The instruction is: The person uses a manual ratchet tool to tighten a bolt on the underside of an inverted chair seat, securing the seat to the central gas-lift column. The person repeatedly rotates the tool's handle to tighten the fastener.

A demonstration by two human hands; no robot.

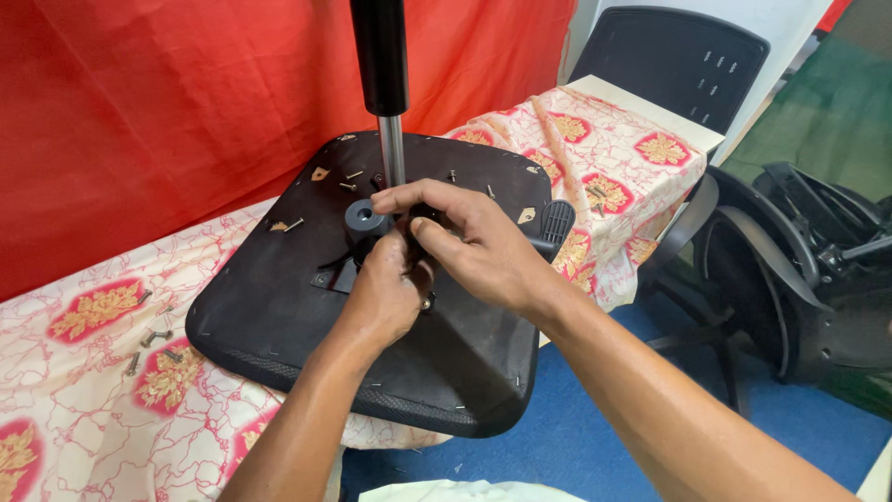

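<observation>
Screws [156, 336] lie loose on the flowered cloth [84, 409], with more on the upturned seat [279, 307] near its far edge; I judge a nudge of the seat could roll them off the table. The seat is a broad, rounded black slab, matte and slightly grainy, with stapled mesh along its rim, lying face down. At its middle sits the black metal mechanism [364, 223], from which the gas lift [392, 149] rises: a smooth chrome rod under a thick black tube. It could tip if it is not seated. The left hand [386, 293] curls closed around the mechanism's side. The right hand [474, 246] pinches it from above, fingers bent; what lies beneath them is hidden.
</observation>
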